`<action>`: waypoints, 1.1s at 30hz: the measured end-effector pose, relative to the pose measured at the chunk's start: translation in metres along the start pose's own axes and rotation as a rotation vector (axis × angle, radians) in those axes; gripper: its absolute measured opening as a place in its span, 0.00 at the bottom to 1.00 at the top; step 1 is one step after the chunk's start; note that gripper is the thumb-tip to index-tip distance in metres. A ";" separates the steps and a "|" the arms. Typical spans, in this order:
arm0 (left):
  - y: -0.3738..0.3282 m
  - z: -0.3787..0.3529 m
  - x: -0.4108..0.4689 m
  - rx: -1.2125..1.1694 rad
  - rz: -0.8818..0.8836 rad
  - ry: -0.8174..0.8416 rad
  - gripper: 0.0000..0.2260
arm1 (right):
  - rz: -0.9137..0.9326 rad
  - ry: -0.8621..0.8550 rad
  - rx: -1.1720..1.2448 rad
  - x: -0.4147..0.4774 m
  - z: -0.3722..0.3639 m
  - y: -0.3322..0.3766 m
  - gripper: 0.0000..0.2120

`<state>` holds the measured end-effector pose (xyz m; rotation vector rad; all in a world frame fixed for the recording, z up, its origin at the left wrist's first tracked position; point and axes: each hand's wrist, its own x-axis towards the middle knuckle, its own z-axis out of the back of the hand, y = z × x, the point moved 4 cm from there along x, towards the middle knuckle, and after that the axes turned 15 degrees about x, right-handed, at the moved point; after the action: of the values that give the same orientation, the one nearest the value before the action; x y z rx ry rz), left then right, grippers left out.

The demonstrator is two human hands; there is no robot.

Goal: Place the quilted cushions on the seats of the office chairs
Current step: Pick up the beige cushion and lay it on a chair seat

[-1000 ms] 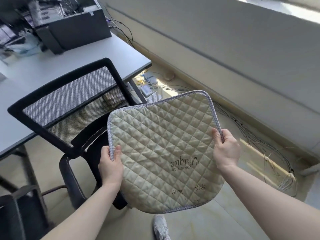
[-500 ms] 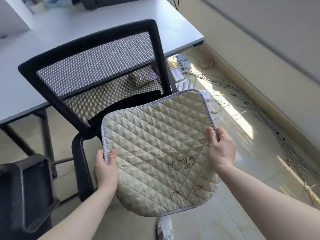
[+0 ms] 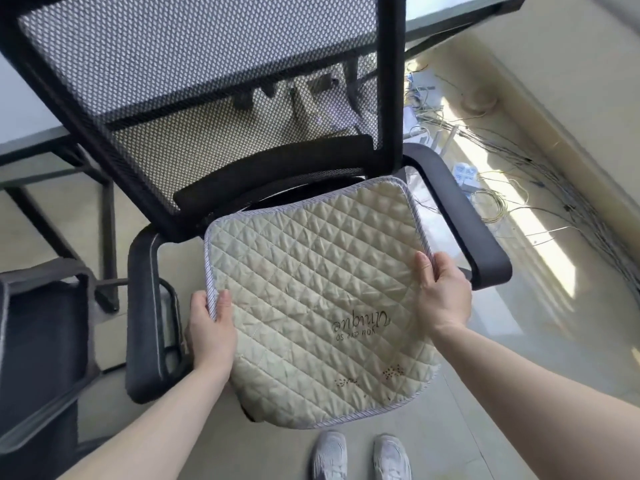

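Both hands hold the quilted cushion (image 3: 311,296) over the mesh office chair (image 3: 214,109) seat, between its armrests. Left hand (image 3: 211,334) grip pinches the left edge, right hand (image 3: 443,296) grip the right edge.

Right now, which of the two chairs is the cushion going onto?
The mesh-backed chair straight ahead: the cushion, held by both hands, sits between its armrests. The other chair stands off at the left edge.

A single head-worn wide-angle view looks forward and steeply down from standing height; the office chair (image 3: 221,140) fills the upper frame at close range, and the person's own shoes (image 3: 362,457) sit at the bottom edge. The tabletop (image 3: 24,109) lies farther off, cut by the top edge.
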<state>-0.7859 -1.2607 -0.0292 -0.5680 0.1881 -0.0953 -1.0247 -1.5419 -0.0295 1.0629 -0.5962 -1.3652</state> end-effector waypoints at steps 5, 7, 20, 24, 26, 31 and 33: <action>0.022 -0.031 0.014 0.008 0.014 -0.020 0.11 | 0.006 0.024 -0.058 0.020 -0.022 -0.025 0.20; 0.031 -0.042 0.020 0.019 0.015 -0.010 0.12 | 0.002 0.026 -0.109 0.025 -0.030 -0.036 0.20; 0.065 -0.079 0.043 0.205 0.090 0.119 0.14 | -0.011 0.024 -0.339 0.041 -0.051 -0.077 0.21; 0.062 -0.079 0.044 0.368 0.159 0.097 0.17 | -0.018 0.012 -0.379 0.042 -0.052 -0.078 0.16; 0.050 -0.075 0.043 0.411 0.156 0.034 0.18 | 0.030 -0.023 -0.349 0.041 -0.055 -0.069 0.18; -0.010 -0.080 0.038 0.393 -0.214 -0.024 0.22 | 0.287 0.001 -0.438 0.031 -0.097 -0.033 0.28; -0.036 -0.094 0.034 0.369 -0.365 0.011 0.23 | 0.342 0.106 -0.469 0.025 -0.128 -0.021 0.30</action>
<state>-0.7730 -1.3452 -0.0925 -0.2282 0.0718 -0.4777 -0.9209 -1.5309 -0.1100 0.6149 -0.3341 -1.0682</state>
